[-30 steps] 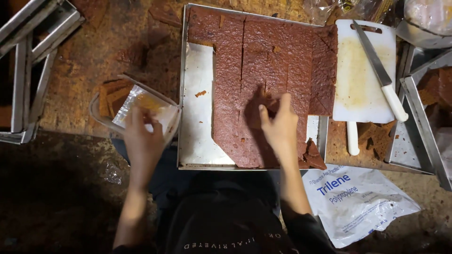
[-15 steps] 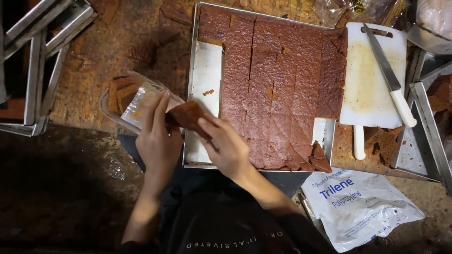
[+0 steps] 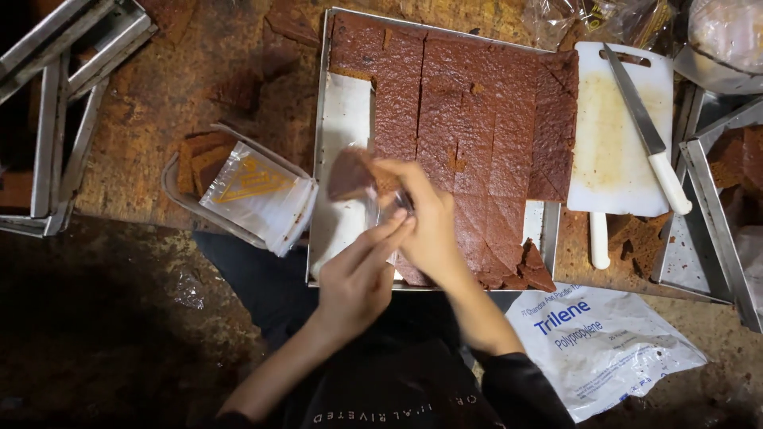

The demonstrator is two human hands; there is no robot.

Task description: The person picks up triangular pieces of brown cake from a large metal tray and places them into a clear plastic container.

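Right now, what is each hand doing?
Left hand: pinching a clear bag.
Right hand: closed on a cake slice, at the bag.

Brown cake slice [image 3: 350, 175] held above tray

Worn brown worktop [image 3: 151, 111], dim light
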